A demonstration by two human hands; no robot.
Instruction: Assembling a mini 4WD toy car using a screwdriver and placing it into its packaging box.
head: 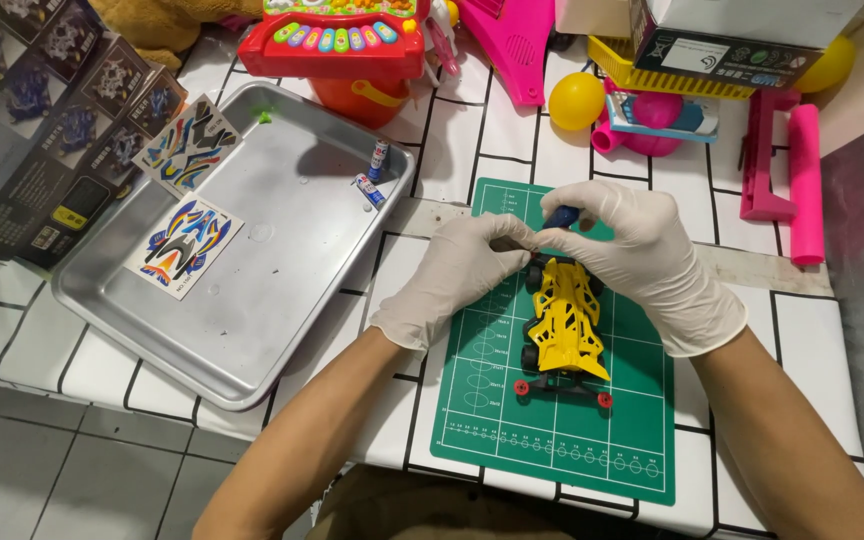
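**Yellow toy racer on the mat, working at its far end**

Yellow toy racer sits lengthwise on our green cutting mat, red rollers at the near end, far end tucked under our fingers. Looks to us like we're mid-assembly, fastening or adjusting something at that far end. The next bit probably calls for keeping the body steady and the tool straight, since the contact spot is hidden under the gloves.

Our left hand, gloved in white, has its fingers curled nearly closed, pinching at the car's far tip. We can't tell whether it grips a small part or just the body. Our right hand is closed around a small blue-handled tool, tip pointed down at the car.

Further out to the left, a metal tray holds two sticker sheets and two little batteries. Beyond that, bright plastic toys.
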